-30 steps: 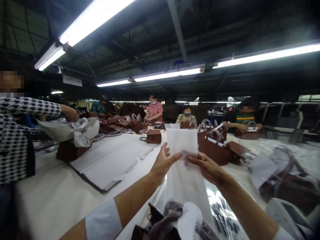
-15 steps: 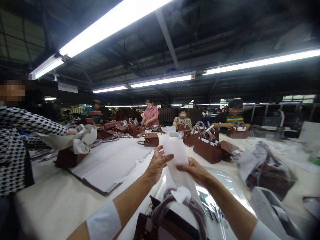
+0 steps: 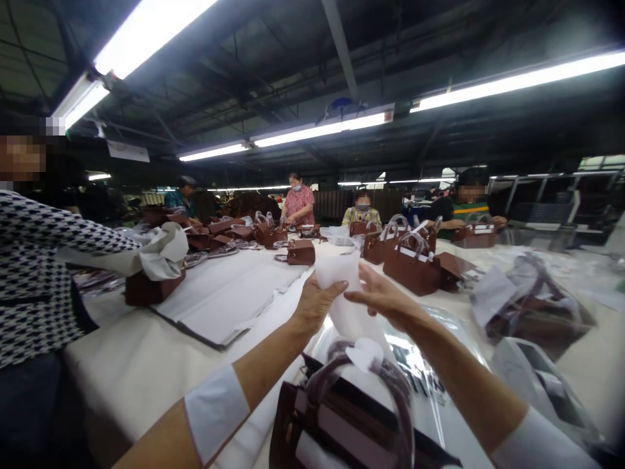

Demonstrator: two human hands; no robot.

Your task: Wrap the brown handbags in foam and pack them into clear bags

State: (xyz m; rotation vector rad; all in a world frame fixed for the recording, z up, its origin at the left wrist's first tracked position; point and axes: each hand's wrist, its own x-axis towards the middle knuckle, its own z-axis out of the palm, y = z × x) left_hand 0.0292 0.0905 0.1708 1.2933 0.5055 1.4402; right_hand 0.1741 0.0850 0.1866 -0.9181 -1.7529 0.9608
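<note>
My left hand (image 3: 317, 301) pinches a thin white sheet (image 3: 338, 268) between thumb and fingers, in front of me over the table. At the sheet's right edge is my right hand (image 3: 390, 296), its fingers apart and its thumb stretched toward the sheet. Below both hands, close to me, stands a dark brown handbag (image 3: 288, 417) with its top open. Plastic film wraps the bag's handles (image 3: 405, 417), and a white paper piece (image 3: 365, 355) sits on them. Under and beside it lies a clear plastic bag (image 3: 454, 339) with black print.
A grey tape dispenser (image 3: 532, 371) and a plastic-wrapped brown bag (image 3: 541, 312) are on the right. Several brown handbags (image 3: 410, 267) line the far table. White sheets (image 3: 229, 293) lie left of centre. A co-worker in a checked top (image 3: 34, 273) handles a bag at left; others work opposite.
My right hand has loosened its grip on the sheet and its fingers have spread. The left hand still holds the sheet, now bent lower. The view has shifted slightly.
</note>
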